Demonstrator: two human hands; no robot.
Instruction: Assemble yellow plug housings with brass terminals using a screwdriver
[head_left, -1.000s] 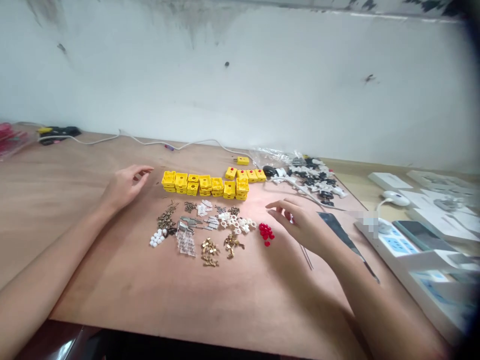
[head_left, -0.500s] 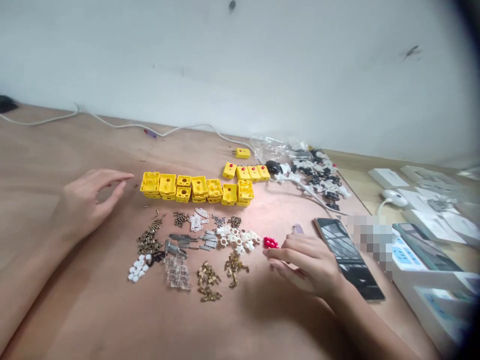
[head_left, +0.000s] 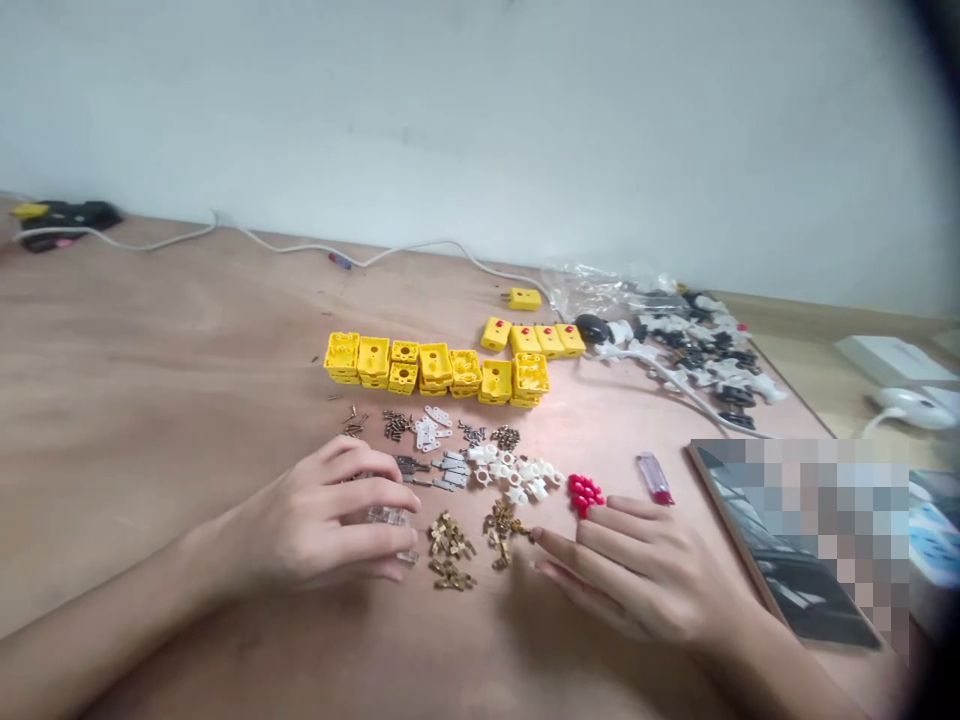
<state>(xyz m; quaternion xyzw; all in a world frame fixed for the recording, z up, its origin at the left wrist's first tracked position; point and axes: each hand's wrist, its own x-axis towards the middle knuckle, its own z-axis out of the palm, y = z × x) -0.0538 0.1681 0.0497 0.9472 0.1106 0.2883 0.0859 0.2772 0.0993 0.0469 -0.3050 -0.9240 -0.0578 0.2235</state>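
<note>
My left hand [head_left: 322, 515] reaches over the clear plastic pieces [head_left: 390, 517], its fingers apart and slightly curled, hiding part of that pile and the parts beside it. With fingers stretched out, my right hand [head_left: 645, 575] rests near the small red caps [head_left: 586, 494]. Its index fingertip is at the edge of a pile of brass contacts [head_left: 501, 520]. Another heap of brass pieces [head_left: 448, 537] lies between the hands. Just beyond are white plastic parts [head_left: 514, 470] and flat grey metal strips [head_left: 452, 470].
Stacked yellow housings [head_left: 435, 370] form a row behind the small parts. Yellow units with red buttons [head_left: 536, 340] stand behind them. To the right lie a purple-clear tool [head_left: 655, 478], a phone [head_left: 780, 550], and a heap of black and white parts [head_left: 697, 345] beside a white cable [head_left: 675, 385].
My left hand has come right and nearer, from beside the yellow housings to the clear pieces. My right hand's index finger now reaches the brass contacts. The view has shifted left.
</note>
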